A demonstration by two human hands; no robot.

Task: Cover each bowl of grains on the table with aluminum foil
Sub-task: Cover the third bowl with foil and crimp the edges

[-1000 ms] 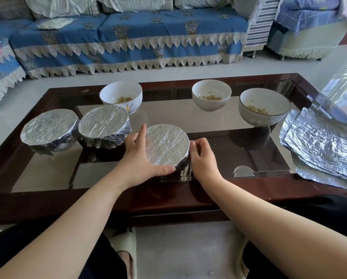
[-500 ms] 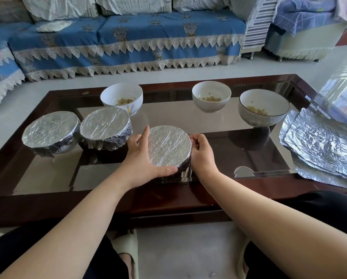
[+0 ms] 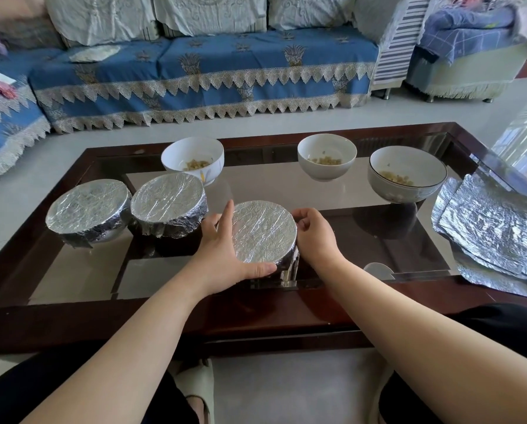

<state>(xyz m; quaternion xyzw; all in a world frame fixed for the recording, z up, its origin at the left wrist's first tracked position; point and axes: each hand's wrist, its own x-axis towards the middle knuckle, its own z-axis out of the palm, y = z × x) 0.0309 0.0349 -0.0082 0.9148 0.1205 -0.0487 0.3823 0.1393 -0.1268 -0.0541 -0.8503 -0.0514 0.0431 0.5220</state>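
At the centre of the frame, a round foil-covered bowl [image 3: 263,232] sits on the dark glass-topped surface [image 3: 170,313]. The left hand [image 3: 225,255] cups its left side, fingers curved along the rim and thumb on the near edge. The right hand [image 3: 315,234] grips its right side with curled fingers. Two more foil-wrapped bowls [image 3: 86,211] [image 3: 168,203] stand at centre left. Three uncovered white bowls of grains [image 3: 192,157] [image 3: 327,154] [image 3: 407,172] line the far side. Crinkled loose foil sheets [image 3: 497,231] lie at the right edge.

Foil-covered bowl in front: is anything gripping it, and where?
Both hands hold the foil-covered bowl by its sides: left hand cups the left rim, thumb along the near edge; right hand curls against the right rim.
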